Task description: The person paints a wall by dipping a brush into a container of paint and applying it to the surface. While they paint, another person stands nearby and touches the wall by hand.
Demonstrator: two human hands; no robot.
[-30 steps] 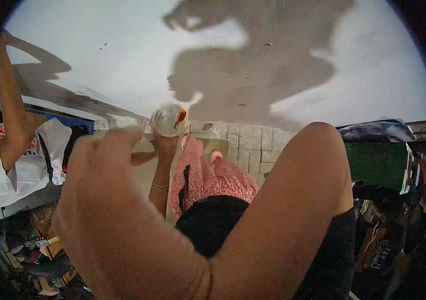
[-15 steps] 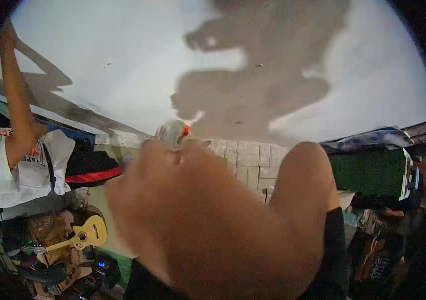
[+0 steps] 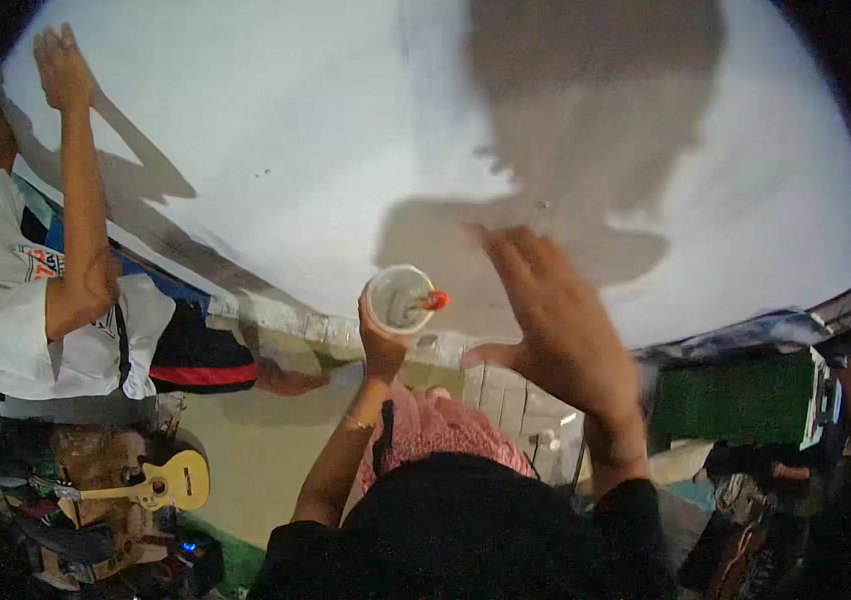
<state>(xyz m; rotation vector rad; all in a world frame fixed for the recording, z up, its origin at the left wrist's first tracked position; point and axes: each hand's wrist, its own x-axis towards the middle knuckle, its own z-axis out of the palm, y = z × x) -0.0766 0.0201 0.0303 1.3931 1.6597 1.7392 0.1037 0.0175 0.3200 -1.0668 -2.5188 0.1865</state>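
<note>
My left hand [image 3: 383,352] is closed around a whitish cup [image 3: 376,300], whose open rim faces me. Inside the cup stands a slim item with a red-orange end [image 3: 435,300]; its kind cannot be made out. To the right of the cup, my right hand [image 3: 551,310] is raised in front of the large white surface [image 3: 286,220]. Its fingers are stretched out, the thumb is apart, and nothing is in it. Whether it touches the surface cannot be told.
At left, a person in a white shirt [image 3: 16,330] has a hand [image 3: 66,70] up by the white surface. A yellow guitar [image 3: 181,481] lies lower left among clutter. A dark green box [image 3: 731,395] stands at right. Pale tiles [image 3: 506,390] show below the surface.
My hands were close together in front of the camera, blurred, with the cup behind them. Now they are apart, the right one spread at right. The other person's arm appears further right in view.
</note>
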